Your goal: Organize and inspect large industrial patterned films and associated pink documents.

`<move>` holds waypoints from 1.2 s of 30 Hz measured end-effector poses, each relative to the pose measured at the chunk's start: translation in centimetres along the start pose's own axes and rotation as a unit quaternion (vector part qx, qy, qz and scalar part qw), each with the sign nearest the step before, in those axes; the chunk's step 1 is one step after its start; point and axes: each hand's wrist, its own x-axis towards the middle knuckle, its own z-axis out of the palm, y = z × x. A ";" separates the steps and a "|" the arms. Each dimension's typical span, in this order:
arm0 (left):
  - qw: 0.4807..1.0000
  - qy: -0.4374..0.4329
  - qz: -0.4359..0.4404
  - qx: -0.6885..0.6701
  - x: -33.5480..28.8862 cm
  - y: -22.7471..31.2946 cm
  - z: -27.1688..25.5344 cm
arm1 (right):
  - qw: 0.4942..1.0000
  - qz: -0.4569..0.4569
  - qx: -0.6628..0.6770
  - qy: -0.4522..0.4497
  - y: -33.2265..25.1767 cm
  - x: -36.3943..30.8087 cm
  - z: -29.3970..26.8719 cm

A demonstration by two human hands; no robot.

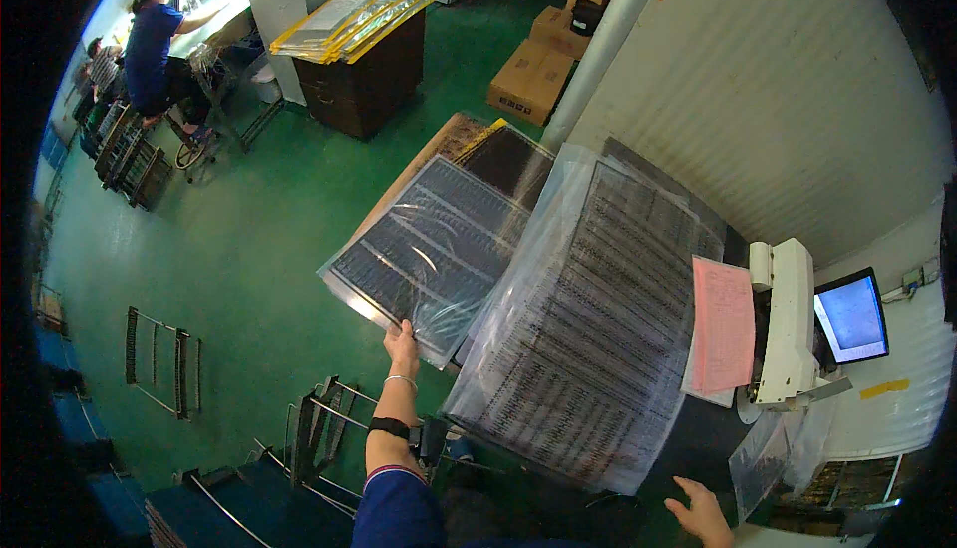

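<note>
My left hand (402,347) grips the near edge of a dark patterned sheet in a clear plastic sleeve (429,239). Its thumb lies on top of that edge, and glare streaks cross the plastic. The sleeve lies tilted to the left of a larger dark patterned sheet under clear plastic (598,334), which spreads over the table. My right hand (703,513) is low at the right, off the large sheet's near corner, fingers apart and holding nothing. Beside the large sheet's right edge lies a pink paper (723,324).
A white bench machine (793,329) and a lit monitor (852,317) stand at the right. Metal racks (324,428) are on the green floor at the left. Farther back are a dark cabinet (364,94) topped with yellow-edged sleeves, cardboard boxes (531,79) and a seated person (155,54).
</note>
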 end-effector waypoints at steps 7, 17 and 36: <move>0.998 -0.038 0.016 0.046 2.7 -3.2 -1.3 | 0.994 0.007 0.096 -0.044 -4.3 1.6 0.3; 0.875 -0.120 0.255 0.394 -13.4 8.1 -5.1 | 0.969 -0.245 -0.021 0.002 0.7 8.8 4.2; 0.682 -0.073 0.299 0.663 -29.9 3.8 1.7 | 0.949 -0.293 0.022 0.116 6.6 13.9 5.6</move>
